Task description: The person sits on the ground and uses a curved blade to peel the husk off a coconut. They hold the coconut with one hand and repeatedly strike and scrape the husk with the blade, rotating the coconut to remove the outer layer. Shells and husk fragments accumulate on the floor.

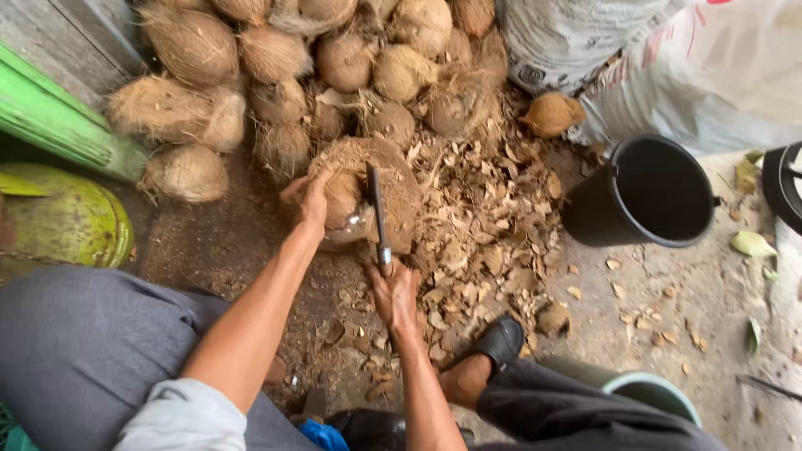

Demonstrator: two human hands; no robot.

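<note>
A big heap of coconuts (276, 67) is piled behind. A black bucket (647, 194) is set well to the right. One coconut (347, 196) is gripped by the left hand (307, 200) on a wooden block (401, 188). A knife (378, 219) is clenched in the right hand (394, 294), amid scattered husk chips (489, 242).

We see a coconut (342, 196) with rough, fibrous brown husk, held by our left hand (307, 200); our right hand (393, 292) grips a knife (378, 213) with a dull grey metal blade; dry, flaky husk chips (484, 234) litter the matt, gritty floor (710, 301); the bucket (647, 194) is smooth black plastic with a slight sheen; the sack (668, 58) looks like woven white plastic; our shoe (499, 341) is glossy black; the trousers (75, 342) are matt grey cloth.
</note>
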